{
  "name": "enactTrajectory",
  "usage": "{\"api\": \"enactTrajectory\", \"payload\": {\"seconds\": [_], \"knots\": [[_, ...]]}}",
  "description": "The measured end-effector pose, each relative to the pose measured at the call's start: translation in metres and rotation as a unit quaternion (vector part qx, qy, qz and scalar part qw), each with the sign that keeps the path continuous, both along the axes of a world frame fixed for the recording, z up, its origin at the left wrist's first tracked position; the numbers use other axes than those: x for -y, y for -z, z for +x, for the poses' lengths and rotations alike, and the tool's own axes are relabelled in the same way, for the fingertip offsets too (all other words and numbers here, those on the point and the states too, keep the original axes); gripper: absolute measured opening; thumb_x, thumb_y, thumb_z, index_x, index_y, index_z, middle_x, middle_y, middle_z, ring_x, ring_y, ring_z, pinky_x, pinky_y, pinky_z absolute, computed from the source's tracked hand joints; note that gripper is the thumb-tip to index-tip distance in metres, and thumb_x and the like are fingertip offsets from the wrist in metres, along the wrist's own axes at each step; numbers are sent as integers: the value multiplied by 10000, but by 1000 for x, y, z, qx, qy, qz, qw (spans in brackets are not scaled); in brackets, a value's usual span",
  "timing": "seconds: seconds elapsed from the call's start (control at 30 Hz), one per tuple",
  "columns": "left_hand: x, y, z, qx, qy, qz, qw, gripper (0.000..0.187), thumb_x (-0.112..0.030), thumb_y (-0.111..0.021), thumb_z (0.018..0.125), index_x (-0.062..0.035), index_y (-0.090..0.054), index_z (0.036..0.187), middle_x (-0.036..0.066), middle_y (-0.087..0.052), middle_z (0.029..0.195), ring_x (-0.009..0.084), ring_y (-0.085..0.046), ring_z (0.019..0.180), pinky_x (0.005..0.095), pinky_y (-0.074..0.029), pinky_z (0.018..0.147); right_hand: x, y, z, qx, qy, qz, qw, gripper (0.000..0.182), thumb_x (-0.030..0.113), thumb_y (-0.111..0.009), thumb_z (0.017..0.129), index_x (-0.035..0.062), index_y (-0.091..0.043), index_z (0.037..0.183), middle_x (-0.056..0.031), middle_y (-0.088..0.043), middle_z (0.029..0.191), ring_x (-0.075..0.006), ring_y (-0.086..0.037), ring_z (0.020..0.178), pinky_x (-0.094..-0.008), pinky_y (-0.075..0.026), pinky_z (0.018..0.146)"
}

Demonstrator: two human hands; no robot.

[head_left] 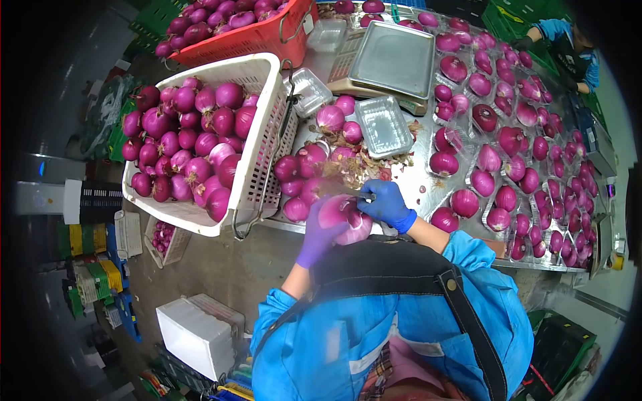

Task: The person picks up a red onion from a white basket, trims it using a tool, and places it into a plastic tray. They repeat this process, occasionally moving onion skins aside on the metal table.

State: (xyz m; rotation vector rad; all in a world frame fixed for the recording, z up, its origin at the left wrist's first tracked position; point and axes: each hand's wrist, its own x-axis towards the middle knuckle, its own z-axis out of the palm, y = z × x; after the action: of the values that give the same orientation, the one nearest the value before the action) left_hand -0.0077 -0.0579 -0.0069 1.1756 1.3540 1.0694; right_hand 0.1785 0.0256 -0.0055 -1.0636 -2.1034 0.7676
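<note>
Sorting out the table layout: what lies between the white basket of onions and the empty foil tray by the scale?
In the head view, a loose cluster of red onions lies on the table between the white basket and the foil tray, with peel scraps nearby.

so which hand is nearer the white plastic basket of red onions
Left. The purple-gloved left hand cups a red onion just right of the white plastic basket; the blue-gloved right hand, gripping a knife, sits farther right.

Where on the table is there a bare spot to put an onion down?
The scale's flat pan is bare. A small bare strip of table lies between the empty clear tray and the packed onions at right. Crowded: loose onions and peels beside the white basket.
</note>
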Motion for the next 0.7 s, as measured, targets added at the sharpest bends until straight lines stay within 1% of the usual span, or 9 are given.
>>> {"api": "enactTrajectory", "payload": {"seconds": [0.07, 0.13, 0.23, 0.27, 0.33, 0.4, 0.53, 0.63, 0.7], "knots": [[-1, -8, -1, 10, 8, -13, 1000, 667, -159, -672, 670, -22, -382, 1254, 102, -458, 1219, 201, -418, 1157, 325, -322, 995, -3, 0, -4, -6, -6, 15, 1000, 171, 157, -701, 592, 83, -592, 701, -94, -566, 645, -272, -575, 573, -342, -460, 526], [-3, -22, -1, 201, -21, -124, 971, 690, -184, -672, 658, -22, -379, 1262, 94, -442, 1239, 202, -406, 1175, 324, -305, 1009, -9, -6, -8, -9, -13, 31, 999, 176, 160, -706, 588, 91, -590, 700, -89, -564, 643, -273, -572, 571, -344, -459, 524], [-7, -51, 7, 312, -34, -123, 941, 723, -212, -686, 633, -26, -385, 1264, 90, -428, 1253, 207, -402, 1184, 327, -305, 1012, -21, -20, -16, 55, -26, 34, 998, 182, 165, -711, 584, 105, -584, 700, -78, -567, 647, -273, -575, 576, -349, -462, 522], [-11, -67, 10, 312, -35, -123, 941, 723, -212, -686, 633, -26, -385, 1264, 90, -428, 1253, 207, -402, 1184, 327, -305, 1012, -25, -26, -19, 24, -21, 68, 997, 183, 160, -710, 585, 103, -585, 706, -81, -574, 656, -276, -580, 586, -354, -464, 526], [-19, -97, 16, 79, 163, -5, 983, 621, -197, -699, 682, -67, -414, 1219, 87, -504, 1121, 184, -518, 1009, 317, -443, 858, -42, -27, -19, -7, -16, 105, 994, 184, 156, -708, 585, 100, -587, 712, -84, -580, 666, -279, -585, 596, -360, -467, 530], [-12, -59, 2, 145, 176, 44, 973, 638, -160, -698, 631, -42, -442, 1203, 95, -527, 1128, 213, -546, 990, 345, -437, 889, -66, -16, -12, 69, 56, 123, 989, 193, 171, -707, 592, 99, -593, 731, -92, -594, 692, -287, -593, 620, -376, -475, 555], [-5, -63, 3, 263, 84, 4, 961, 660, -153, -666, 602, -31, -435, 1208, 125, -514, 1173, 250, -512, 1080, 359, -411, 930, -71, -29, 3, 80, 25, -13, 996, 272, 199, -691, 641, 112, -635, 892, -114, -621, 780, -294, -606, 687, -380, -482, 630], [-6, -58, -1, 293, 57, -8, 954, 698, -195, -671, 611, -38, -400, 1235, 141, -502, 1186, 264, -483, 1122, 369, -396, 952, -50, -39, 4, 19, -70, -93, 993, 424, 275, -633, 738, 165, -577, 1144, -118, -620, 1035, -276, -596, 953, -351, -478, 818], [-4, -53, -1, 314, 38, -9, 949, 678, -237, -675, 623, -43, -417, 1219, 148, -507, 1176, 269, -475, 1132, 387, -390, 959, -38, -52, 5, -13, -161, -430, 888, 501, 330, -620, 795, 79, -515, 1216, -108, -537, 1218, -218, -536, 1084, -326, -419, 917]]}}
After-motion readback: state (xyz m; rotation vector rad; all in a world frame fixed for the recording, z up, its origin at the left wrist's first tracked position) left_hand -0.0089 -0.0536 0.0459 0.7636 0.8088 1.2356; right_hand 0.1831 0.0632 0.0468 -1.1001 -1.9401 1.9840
